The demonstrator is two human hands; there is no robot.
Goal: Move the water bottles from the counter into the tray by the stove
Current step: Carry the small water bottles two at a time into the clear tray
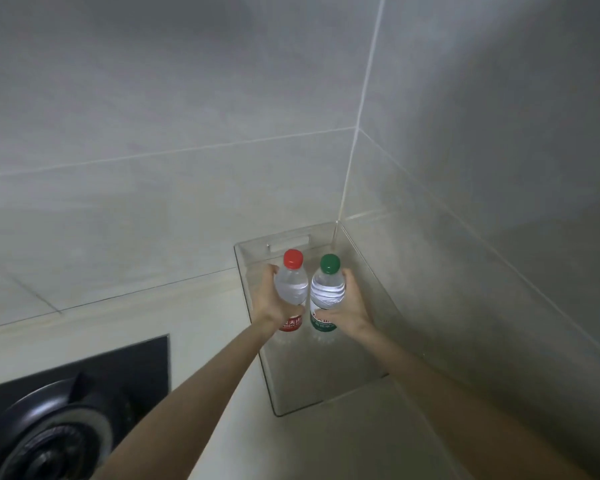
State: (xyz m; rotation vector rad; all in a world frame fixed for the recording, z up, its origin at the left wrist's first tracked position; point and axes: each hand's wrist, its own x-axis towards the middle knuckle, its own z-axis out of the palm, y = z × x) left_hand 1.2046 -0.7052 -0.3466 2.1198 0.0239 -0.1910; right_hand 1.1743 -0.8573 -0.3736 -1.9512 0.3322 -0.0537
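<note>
Fingers (pixel 273 270) of the left hand (pixel 269 301) curl round the middle of the red-capped bottle (pixel 291 289), thumb across its near side just above the red label. The right hand (pixel 353 304) grips the green-capped bottle (pixel 327 293) the same way, fingers (pixel 347 276) wrapped behind it and thumb over the top of the green label. Both bottles stand upright, long axes vertical, caps pointing up and bases pointing down into the clear tray (pixel 326 379). They are side by side, red on the left, shoulders touching or very nearly so. Both are inside the tray's walls, toward its far end near the handle slot; whether their bases rest on the tray floor cannot be told. The tray sits on the pale bench (pixel 205 327), pushed into the corner of the tiled wall (pixel 153 133). The black stove (pixel 66 410) lies to its left, apart from it.
</note>
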